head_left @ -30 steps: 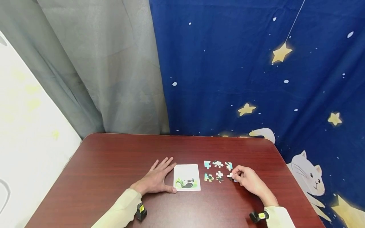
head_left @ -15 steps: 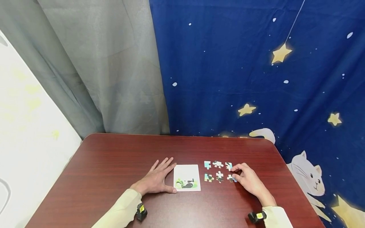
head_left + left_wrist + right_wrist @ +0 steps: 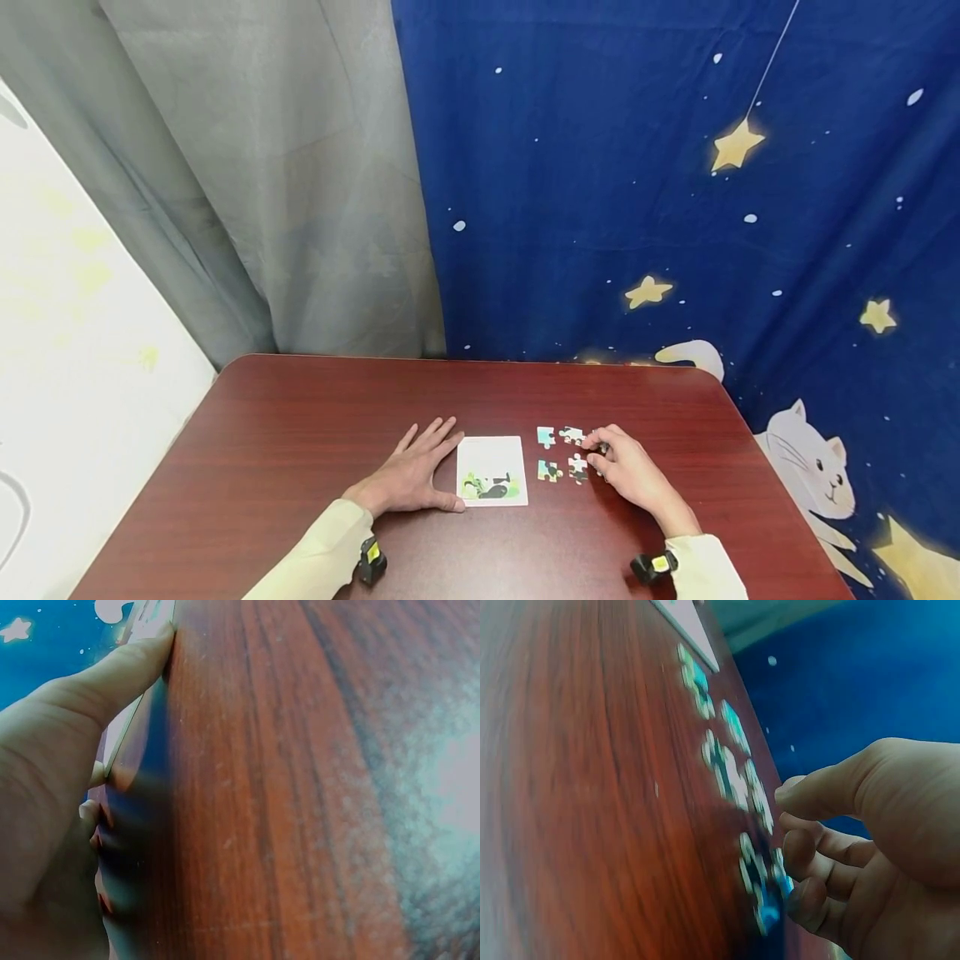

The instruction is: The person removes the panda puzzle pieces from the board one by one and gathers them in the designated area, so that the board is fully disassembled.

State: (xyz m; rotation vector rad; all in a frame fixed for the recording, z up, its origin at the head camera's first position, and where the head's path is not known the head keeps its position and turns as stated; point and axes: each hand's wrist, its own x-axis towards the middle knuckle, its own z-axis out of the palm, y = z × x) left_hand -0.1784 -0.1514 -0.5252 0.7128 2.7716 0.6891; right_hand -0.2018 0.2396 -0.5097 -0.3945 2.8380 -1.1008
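Note:
My left hand (image 3: 405,475) lies spread on the table, its thumb and fingertips touching the left edge of a white puzzle board (image 3: 491,456). Green and dark picture parts fill the board's lower portion. To its right, loose jigsaw pieces are set out in two rows, among them a blue piece (image 3: 546,437) and a white-and-dark piece (image 3: 577,468). Over the right end of the rows hovers my right hand (image 3: 633,471), covering some pieces in the head view. In the right wrist view its thumb and fingers (image 3: 832,787) are apart and hold nothing; a dark-and-blue piece (image 3: 756,874) lies below.
The brown wooden table (image 3: 337,400) ends at a grey curtain (image 3: 330,208) and a blue star-patterned curtain (image 3: 555,208). A white surface (image 3: 67,333) stands along the left. Each wrist wears a black strapped device (image 3: 371,560).
My right hand has let go of the lower right piece, which stays on the table, and has moved left over the pieces. The left hand stays in place.

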